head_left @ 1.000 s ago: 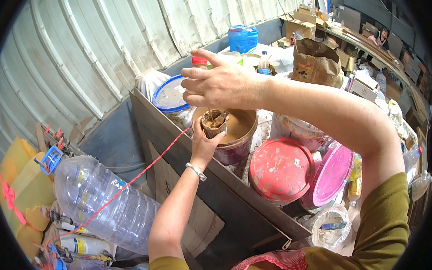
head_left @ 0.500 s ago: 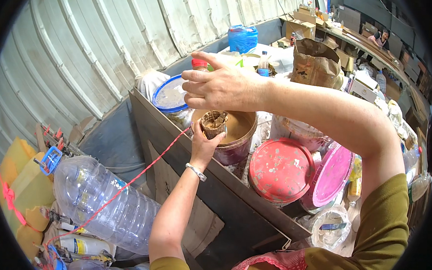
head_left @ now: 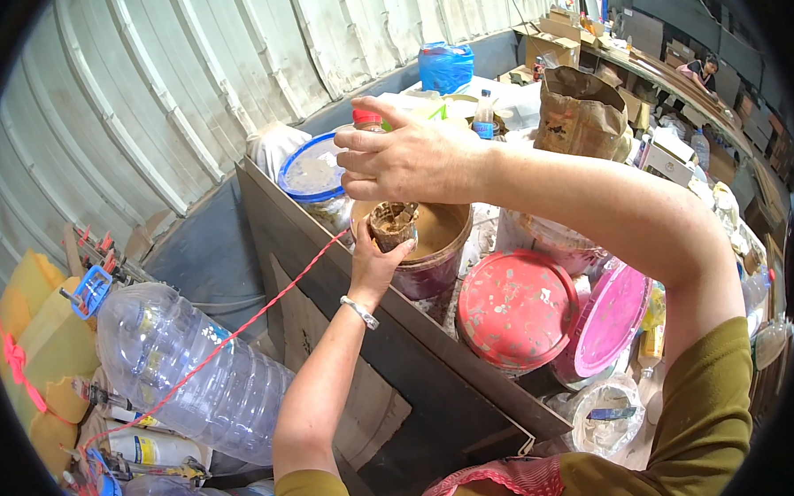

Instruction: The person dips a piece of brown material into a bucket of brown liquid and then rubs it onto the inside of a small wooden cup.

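My left hand (head_left: pixel 380 261) is closed around a small brown-caked cup (head_left: pixel 392 228), its mouth tilted up. Brown residue coats the cup's inside, and a dark, flat piece shows at its rim. Beneath the cup stands an open bucket (head_left: pixel 450 241) of brown liquid. Just above, my right hand (head_left: pixel 410 160) has its back turned to me and its fingers curled, the uppermost one stretched further out. Whatever those fingers hold is hidden behind the hand. A red-capped bottle (head_left: pixel 367 119) shows beside the fingers; I cannot tell whether they touch it.
A blue-rimmed lidded tub (head_left: pixel 314 169), a red lid (head_left: pixel 517 311) and a pink lid (head_left: pixel 611 319) surround the bucket. A dark board (head_left: pixel 394 314) edges the bench. To the left lie a large clear bottle (head_left: pixel 192 368) and a red cord (head_left: pixel 243 328). Another person (head_left: pixel 701 75) works far right.
Both hands hold nearly the same place, the cup still over the bucket. The view has shifted very slightly, and the far person's posture has changed.
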The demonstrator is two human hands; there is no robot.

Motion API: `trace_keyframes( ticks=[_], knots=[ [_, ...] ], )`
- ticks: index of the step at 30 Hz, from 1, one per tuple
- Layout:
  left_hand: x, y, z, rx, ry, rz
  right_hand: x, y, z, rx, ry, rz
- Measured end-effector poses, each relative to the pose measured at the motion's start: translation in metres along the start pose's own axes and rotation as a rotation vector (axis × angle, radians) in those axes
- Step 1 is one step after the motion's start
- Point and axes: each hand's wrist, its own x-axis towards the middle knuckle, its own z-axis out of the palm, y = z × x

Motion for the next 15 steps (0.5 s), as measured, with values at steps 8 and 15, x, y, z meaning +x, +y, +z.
trace_keyframes(
  ticks=[8,15],
  knots=[
    [-0.0012,-0.0025,-0.0012,0.046,0.004,0.021,0.0009,-0.0026,0.0014,0.008,-0.024,-0.003],
    [-0.0016,-0.0017,0.0001,0.006,-0.002,0.003,0.0008,-0.0017,0.0015,-0.005,-0.031,-0.006]
  ],
)
